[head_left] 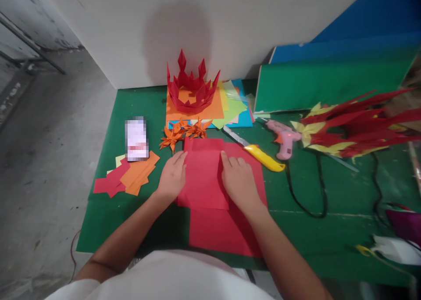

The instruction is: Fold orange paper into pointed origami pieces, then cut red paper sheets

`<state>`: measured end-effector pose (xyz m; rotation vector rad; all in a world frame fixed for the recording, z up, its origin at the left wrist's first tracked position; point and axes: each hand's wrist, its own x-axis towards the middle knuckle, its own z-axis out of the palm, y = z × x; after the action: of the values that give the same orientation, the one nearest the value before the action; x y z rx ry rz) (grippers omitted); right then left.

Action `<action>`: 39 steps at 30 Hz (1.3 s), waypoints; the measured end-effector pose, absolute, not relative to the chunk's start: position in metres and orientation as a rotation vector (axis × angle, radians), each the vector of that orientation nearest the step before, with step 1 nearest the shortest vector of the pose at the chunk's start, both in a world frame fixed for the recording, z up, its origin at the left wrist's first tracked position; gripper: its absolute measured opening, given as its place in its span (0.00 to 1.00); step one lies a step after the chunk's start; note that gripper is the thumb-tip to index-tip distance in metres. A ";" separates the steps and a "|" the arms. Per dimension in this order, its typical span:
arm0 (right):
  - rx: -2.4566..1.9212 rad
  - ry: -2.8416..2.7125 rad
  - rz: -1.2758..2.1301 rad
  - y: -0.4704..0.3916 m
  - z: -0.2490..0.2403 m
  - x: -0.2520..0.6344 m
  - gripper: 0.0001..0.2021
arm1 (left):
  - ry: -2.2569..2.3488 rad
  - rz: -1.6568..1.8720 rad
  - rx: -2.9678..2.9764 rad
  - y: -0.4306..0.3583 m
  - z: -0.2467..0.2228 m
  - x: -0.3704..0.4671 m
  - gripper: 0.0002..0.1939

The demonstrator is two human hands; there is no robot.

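Across the whole lower view, green table cover (329, 194), backed by white wall (230, 28) and leaning green board (322, 83) with blue board (362, 23) behind it. On the far right, big red and yellow paper spray (358, 126), spiky, lying flat on the green. At centre near the body, red paper sheet (223, 230), large, with a smaller folded red sheet (204, 173) on top of it, upper edge turned over. Behind these, against the wall, stack of coloured paper (230, 109) carrying red paper crown (192, 89), upright, points up. On the left edge of the folded red sheet, left hand (173, 175), flat and palm down, fingers together, gripping nothing. On the sheet's right edge, right hand (238, 179), likewise flat and pressing, fingers close together, clamped on nothing. Left of the hands, loose orange and red paper scraps (131, 177), partly under a phone (136, 138) with blurred screen. Right of the hands, yellow-handled utility knife (259, 155), blade out, and beyond it pink glue gun (284, 140) with black cord (315, 203) looping forward. Just beyond the folded sheet, small orange paper flowers (184, 133), clustered, touching its top edge.
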<state>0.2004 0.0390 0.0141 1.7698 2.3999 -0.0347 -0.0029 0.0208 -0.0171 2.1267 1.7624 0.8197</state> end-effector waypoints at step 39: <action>1.851 2.832 -0.267 0.080 -0.005 0.203 0.17 | 1.935 0.913 2.150 0.028 -0.012 -0.015 0.18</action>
<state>0.2034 0.0803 -0.0053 1.8514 2.8325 -0.2665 -0.0151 0.0285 -0.0117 2.1495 1.9348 0.9129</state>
